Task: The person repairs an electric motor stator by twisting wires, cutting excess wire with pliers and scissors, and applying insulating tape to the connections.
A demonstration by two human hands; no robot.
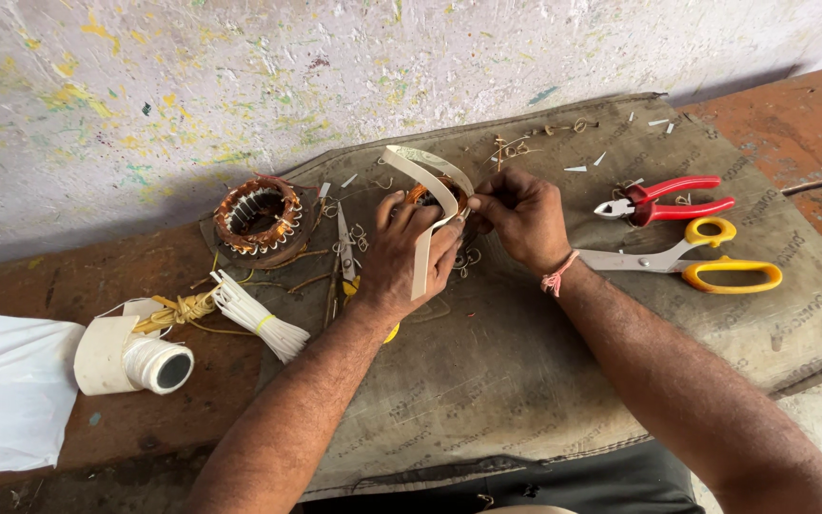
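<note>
Threading insulation strip into a motor stator

I'm bracing the stator point(435, 195) with my left hand point(401, 257), fingers curled around the white strip point(422, 243); right hand point(522, 217) fingertips are pinching its end, guiding it.

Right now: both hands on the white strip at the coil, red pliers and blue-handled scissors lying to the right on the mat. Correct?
Not quite. The head view shows the scissors have yellow handles, not blue. The rest holds: left hand and right hand work the white strip at the coil, red pliers right, on the mat.
</note>
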